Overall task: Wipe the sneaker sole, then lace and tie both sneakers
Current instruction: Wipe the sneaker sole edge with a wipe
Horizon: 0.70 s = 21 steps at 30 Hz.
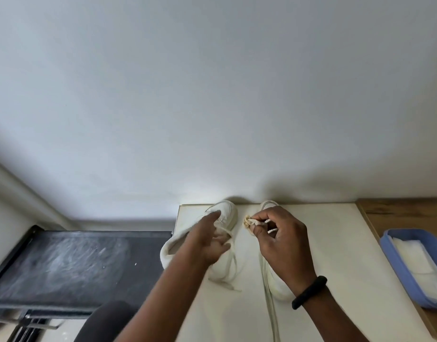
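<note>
A person's left hand (210,240) lies across the left sneaker (227,210) just below the middle of the frame. Its fingers are stretched out and relaxed, and the forefinger reaches toward the toe; motion blur hides whether the thumb catches the loose lace (233,265) beneath it. The right hand (284,245), a black band (310,291) on its wrist, pinches a small crumpled cream wad (247,221) between thumb and fingertips. It holds the wad up between the two shoes, just beside the left sneaker's toe. The right sneaker (277,287) lies under that hand, toe toward the wall, and a long lace end (271,314) trails to the bottom edge of the frame. Both white shoes sit side by side on a pale table (330,243). At the right edge, a blue tray (407,275) rests on a wooden surface (404,208) and holds folded white sheets (414,260). A dark, scuffed panel (76,262) fills the lower left, with a dark chair (106,319) at the bottom.
</note>
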{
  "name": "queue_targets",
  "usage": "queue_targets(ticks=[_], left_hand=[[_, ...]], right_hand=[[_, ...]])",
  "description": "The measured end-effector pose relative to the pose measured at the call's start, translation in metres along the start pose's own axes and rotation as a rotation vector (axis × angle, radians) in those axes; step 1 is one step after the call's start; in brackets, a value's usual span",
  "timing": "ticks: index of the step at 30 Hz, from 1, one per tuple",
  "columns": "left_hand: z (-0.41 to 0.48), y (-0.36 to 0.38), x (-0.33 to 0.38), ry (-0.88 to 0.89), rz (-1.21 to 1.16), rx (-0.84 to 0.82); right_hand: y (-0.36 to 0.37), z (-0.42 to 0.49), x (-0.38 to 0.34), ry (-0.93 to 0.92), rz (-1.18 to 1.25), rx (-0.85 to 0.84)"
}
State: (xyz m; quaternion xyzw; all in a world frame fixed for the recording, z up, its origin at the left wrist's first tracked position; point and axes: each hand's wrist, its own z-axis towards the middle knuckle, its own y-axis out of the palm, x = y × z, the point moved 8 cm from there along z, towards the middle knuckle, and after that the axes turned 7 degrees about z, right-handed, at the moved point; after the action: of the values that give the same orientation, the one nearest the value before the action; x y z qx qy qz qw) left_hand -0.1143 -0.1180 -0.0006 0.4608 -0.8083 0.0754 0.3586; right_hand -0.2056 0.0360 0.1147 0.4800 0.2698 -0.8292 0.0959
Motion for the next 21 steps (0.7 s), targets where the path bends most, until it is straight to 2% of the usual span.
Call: queue_targets(ticks=[1,3,4,5,7,9,11,15,17,21], left_hand=[[-0.015,-0.012,0.010,0.188,0.179,0.052],[-0.048,-0.046,0.037,0.638,0.780,0.305],[-0.061,-0.057,0.047,0.814,1.044,0.385],[-0.061,-0.065,0.045,0.903,1.246,0.395],[-0.052,-0.080,0.033,0.849,1.567,0.313],[-0.038,-0.093,0.018,0.749,1.714,0.280],[-0.034,-0.099,0.011,0.741,1.813,0.341],[-0.038,-0.089,0.024,0.969,1.632,0.529],[-0.036,-0.072,0.036,1.061,1.642,0.533],[0.011,-0.049,0.040,0.720,1.854,0.325]], right_hand=[[0.000,0.000,0.001,-0.001,0.000,-0.003],[-0.001,0.002,0.001,-0.008,-0.002,-0.007],[-0.001,0.002,0.002,-0.011,-0.008,-0.009],[-0.001,0.002,0.002,-0.015,-0.015,-0.009],[0.000,0.002,0.002,-0.024,-0.028,-0.006],[0.000,0.002,0.002,-0.026,-0.033,-0.006],[-0.002,0.002,0.004,-0.023,-0.034,0.003],[-0.005,0.003,0.007,0.005,-0.042,0.016],[-0.005,0.004,0.008,0.006,-0.046,0.017],[-0.004,0.003,0.006,-0.002,-0.044,0.007]])
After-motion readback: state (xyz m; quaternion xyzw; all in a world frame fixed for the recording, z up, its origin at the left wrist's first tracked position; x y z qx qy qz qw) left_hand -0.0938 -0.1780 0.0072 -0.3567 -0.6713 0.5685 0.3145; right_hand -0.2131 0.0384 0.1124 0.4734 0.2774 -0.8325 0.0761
